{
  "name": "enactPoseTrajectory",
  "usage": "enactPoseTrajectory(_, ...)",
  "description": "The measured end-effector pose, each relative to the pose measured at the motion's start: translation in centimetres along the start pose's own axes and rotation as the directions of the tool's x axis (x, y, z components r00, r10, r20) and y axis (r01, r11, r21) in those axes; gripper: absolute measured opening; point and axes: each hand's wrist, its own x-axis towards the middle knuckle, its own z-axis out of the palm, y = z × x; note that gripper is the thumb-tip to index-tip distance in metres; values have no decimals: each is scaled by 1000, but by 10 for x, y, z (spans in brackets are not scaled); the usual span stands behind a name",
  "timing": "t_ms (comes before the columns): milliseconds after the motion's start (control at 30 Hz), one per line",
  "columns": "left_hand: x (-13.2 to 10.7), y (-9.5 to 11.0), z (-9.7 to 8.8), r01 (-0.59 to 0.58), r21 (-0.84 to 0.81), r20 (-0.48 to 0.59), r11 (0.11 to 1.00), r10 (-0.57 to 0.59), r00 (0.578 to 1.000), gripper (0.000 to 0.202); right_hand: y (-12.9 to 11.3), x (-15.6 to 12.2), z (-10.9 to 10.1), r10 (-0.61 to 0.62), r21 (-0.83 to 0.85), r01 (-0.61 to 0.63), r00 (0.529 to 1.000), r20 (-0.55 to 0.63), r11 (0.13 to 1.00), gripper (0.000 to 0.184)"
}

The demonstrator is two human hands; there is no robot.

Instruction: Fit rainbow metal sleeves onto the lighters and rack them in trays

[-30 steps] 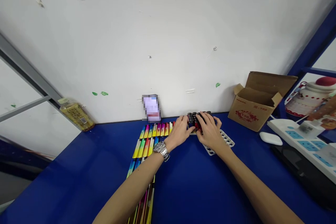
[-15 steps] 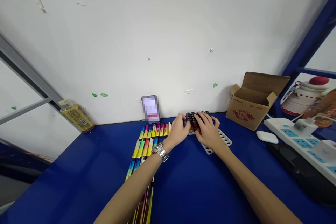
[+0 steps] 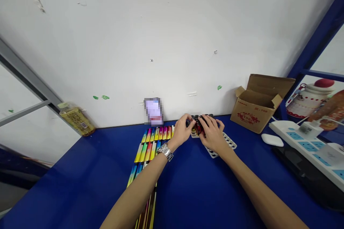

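You had both hands on that cluster of black-capped lighters (image 3: 200, 123) standing in the white tray (image 3: 228, 141) by the wall: left hand (image 3: 183, 132) curled against its left side, right hand (image 3: 213, 134) draped over the top, fingers pressing them together.

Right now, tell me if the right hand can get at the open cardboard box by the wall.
Probably yes. The right hand rests on the black-capped lighters standing in the white tray, and the cardboard box sits just to its right with only bare blue table between. Its open top faces up.
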Motion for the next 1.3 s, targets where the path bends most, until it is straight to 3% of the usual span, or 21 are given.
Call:
enactPoseTrajectory(100,2,5,-12,29,-128,-99,991,-42,994,12,1,0,0,4,11,-4,1000,10,1000,55)
enactPoseTrajectory(167,-2,8,-24,101,-181,-80,978,-117,990,18,0,0,-3,6,21,-6,1000,4,1000,56)
enactPoseTrajectory(267,-20,9,-43,276,-244,90,930,-262,961,29,-8,0,-12,-15,95,21,998,-56,995,54)
enactPoseTrajectory(367,-44,7,-60,428,-259,208,866,-383,900,33,-25,0,-26,-137,317,155,987,-78,936,41)
enactPoseTrajectory(433,-58,4,-69,518,-278,278,809,-448,849,37,-39,-2,-33,-272,490,243,962,-12,838,36)
enactPoseTrajectory(500,-69,1,-76,582,-323,329,746,-488,809,42,-52,-4,-38,-377,615,247,922,88,749,38)
enactPoseTrajectory(667,-83,-5,-86,642,-393,364,658,-530,766,46,-76,-9,-37,-409,714,146,888,211,685,43)
enactPoseTrajectory(1033,-91,-22,-90,660,-367,357,655,-556,751,44,-92,-10,-29,-394,674,112,875,281,730,48)
enactPoseTrajectory(1200,-87,-30,-110,589,-274,266,760,-529,806,35,-94,-9,-22,-390,593,155,873,291,790,45)
enactPoseTrajectory(1300,-89,-39,-124,569,-416,304,710,-481,822,29,-96,-8,-16,-392,525,204,878,275,826,44)
